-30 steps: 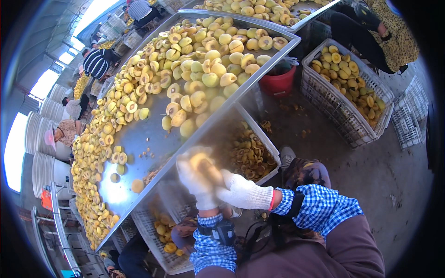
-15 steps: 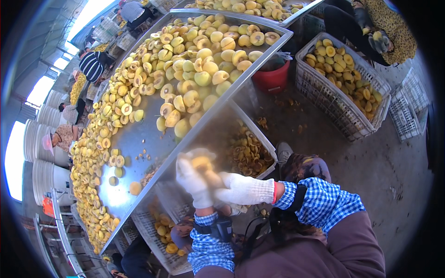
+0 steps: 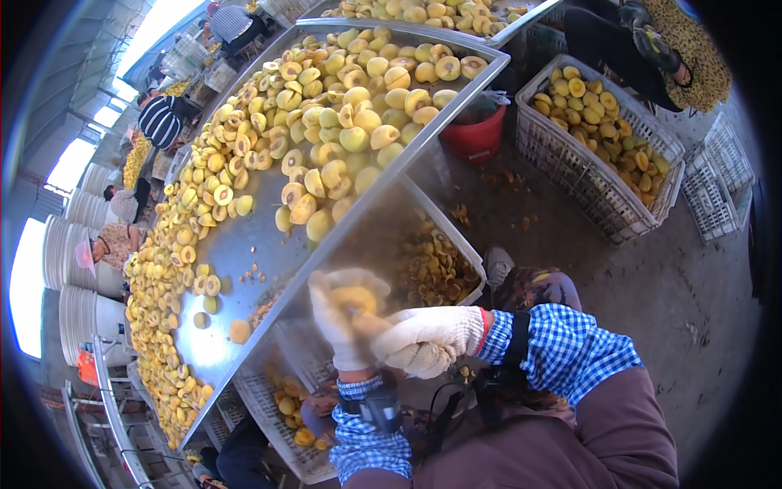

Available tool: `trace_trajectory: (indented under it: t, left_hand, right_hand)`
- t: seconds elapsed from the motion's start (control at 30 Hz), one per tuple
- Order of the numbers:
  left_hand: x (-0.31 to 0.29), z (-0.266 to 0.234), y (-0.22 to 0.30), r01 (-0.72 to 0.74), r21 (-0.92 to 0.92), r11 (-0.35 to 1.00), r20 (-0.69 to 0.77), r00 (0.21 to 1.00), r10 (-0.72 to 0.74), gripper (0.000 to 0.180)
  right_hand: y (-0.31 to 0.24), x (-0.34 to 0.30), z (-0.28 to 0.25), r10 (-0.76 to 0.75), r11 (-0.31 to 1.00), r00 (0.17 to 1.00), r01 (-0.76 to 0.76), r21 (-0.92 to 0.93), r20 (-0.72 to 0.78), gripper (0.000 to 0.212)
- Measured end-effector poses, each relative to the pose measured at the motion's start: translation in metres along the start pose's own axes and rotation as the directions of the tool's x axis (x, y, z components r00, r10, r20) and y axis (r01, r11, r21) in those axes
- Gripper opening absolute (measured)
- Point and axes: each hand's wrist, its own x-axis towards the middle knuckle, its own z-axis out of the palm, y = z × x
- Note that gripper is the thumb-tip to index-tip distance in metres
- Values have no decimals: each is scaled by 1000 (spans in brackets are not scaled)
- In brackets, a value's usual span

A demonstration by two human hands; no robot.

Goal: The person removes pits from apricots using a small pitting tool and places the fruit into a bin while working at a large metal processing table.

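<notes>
In a white knit glove, my left hand is closed around a yellow peach half, its hollowed side showing, just off the metal table's edge. My right hand, gloved too, is curled into a grip right beside the peach. A blurred tan piece juts from it toward the fruit; what it is I cannot make out. Many peach halves lie heaped on the metal table in front of me. Below my hands stands a crate of brownish peach scraps.
A red bucket stands past the table's edge. To the right is a white crate of peach halves, with an empty-looking crate beyond. Another crate sits under the table. A co-worker's gloved hands show at upper right.
My right hand has turned and shifted slightly down, its curled fingers now showing. The peach half stays in my left hand. The co-worker's hands have moved up.
</notes>
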Motion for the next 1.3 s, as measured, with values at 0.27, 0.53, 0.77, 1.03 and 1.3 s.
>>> trace_trajectory:
  t: [0.27, 0.53, 0.77, 1.03, 1.3]
  left_hand:
    - [-4, -125, -2, -113, 216, 970, -531, 820, 214, 50]
    - [93, -143, 22, 58, 790, 610, -254, 937, 240, 54]
    - [221, -72, -12, 219, 932, 290, -234, 972, 19, 57]
    - [212, -74, -41, -127, 691, 712, 93, 992, 87, 43]
    - [130, -27, -18, -319, -38, 947, 53, 946, 321, 32]
  right_hand:
    - [-14, -27, 12, -72, 996, 993, 76, 39, -89, 29]
    - [-18, -28, 14, -136, 981, 957, 95, -168, -256, 20]
    - [-37, -38, 11, -216, 963, 889, 125, -239, -403, 15]
    - [-39, -36, 12, -304, 937, 845, 183, -296, -441, 13]
    - [-36, -20, 13, -520, 805, 740, 256, -536, -427, 18]
